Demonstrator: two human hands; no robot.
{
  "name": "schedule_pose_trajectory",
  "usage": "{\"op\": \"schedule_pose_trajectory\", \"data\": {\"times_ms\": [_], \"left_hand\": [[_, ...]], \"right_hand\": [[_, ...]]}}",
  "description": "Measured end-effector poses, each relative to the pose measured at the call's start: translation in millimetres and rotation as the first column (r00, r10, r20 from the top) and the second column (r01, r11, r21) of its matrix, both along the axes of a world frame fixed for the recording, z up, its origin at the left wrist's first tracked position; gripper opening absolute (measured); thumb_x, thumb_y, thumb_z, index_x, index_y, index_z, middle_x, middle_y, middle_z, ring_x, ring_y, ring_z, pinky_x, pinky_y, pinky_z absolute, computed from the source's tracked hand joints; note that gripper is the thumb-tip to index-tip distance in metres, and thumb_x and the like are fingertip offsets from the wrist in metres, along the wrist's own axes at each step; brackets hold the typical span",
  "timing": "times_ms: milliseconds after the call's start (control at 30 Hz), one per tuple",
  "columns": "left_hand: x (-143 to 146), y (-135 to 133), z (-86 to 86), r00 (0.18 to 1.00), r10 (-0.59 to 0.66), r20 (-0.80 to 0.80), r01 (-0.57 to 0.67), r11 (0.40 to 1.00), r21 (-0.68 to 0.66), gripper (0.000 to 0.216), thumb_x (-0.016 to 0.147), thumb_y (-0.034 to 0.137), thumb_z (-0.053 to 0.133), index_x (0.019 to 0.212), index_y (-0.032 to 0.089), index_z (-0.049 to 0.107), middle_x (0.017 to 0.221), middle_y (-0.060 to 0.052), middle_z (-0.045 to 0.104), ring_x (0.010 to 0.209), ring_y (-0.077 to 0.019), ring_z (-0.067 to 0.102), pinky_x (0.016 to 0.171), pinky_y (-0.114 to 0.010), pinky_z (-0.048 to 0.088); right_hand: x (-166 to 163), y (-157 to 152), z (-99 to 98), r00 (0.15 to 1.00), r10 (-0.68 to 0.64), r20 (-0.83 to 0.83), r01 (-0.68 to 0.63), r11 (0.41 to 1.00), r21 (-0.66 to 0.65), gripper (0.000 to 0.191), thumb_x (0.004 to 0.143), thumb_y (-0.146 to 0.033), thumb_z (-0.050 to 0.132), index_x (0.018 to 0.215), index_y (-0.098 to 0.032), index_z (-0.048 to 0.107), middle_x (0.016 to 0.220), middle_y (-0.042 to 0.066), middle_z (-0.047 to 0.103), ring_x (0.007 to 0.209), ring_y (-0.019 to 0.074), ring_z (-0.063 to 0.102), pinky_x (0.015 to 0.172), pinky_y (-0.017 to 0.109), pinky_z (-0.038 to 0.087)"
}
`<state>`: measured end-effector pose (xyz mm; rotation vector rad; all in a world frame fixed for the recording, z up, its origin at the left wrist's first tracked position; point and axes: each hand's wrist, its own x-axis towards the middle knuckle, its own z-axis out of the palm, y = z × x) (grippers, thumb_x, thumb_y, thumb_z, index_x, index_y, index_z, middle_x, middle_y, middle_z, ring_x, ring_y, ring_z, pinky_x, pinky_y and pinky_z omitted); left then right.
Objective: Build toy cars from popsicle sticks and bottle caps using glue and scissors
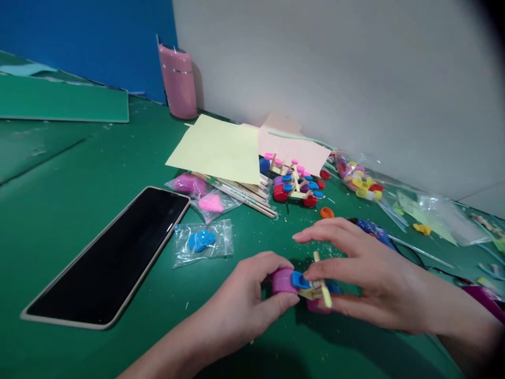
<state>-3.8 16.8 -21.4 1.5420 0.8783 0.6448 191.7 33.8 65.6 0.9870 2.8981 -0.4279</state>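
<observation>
Both my hands meet low in the middle of the green table (79, 168) over a small craft model (311, 289) made of wooden sticks, a blue piece and bottle caps. My left hand (244, 300) pinches the purple cap (282, 280) at the model's left end between thumb and fingers. My right hand (363, 273) grips the stick frame from the right, thumb below and fingers curved above. A second, finished-looking cap-and-stick model (298, 184) stands farther back.
A dark tablet (114, 252) lies flat at the left. Small bags of blue (202, 241) and pink (213, 202) pieces, a bundle of sticks (244, 192), yellow paper (219, 147), a pink tumbler (179, 81), an orange cap (326, 212) and bags of caps (361, 181) surround the work spot.
</observation>
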Motion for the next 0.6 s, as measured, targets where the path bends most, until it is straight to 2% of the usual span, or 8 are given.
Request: {"op": "schedule_pose_trajectory", "data": {"times_ms": [200, 600], "left_hand": [[1, 0, -0.3, 1.0, 0.004, -0.01, -0.004, 1.0, -0.006, 0.013, 0.075, 0.022, 0.056, 0.087, 0.018, 0.058, 0.081, 0.0, 0.057, 0.076, -0.0153, 0.051, 0.068, -0.026, 0.04], [2, 0, -4.0, 1.0, 0.017, -0.022, -0.017, 1.0, 0.003, 0.013, 0.074, 0.022, 0.056, 0.086, 0.018, 0.058, 0.08, -0.001, 0.057, 0.074, -0.016, 0.052, 0.066, -0.027, 0.04]], "right_hand": [[-5, -1, -9.0, 0.996, 0.023, -0.081, -0.015, 0.995, 0.104, 0.01, 0.077, -0.017, 0.058, 0.08, -0.024, 0.064, 0.12, 0.005, 0.048, 0.111, 0.0213, 0.038, 0.09, 0.035, 0.035], [-7, -4, -16.8, 0.985, 0.056, -0.165, -0.035, 0.992, 0.124, 0.01, 0.078, -0.018, 0.057, 0.076, -0.022, 0.065, 0.12, 0.004, 0.046, 0.111, 0.0214, 0.038, 0.089, 0.035, 0.037]]}}
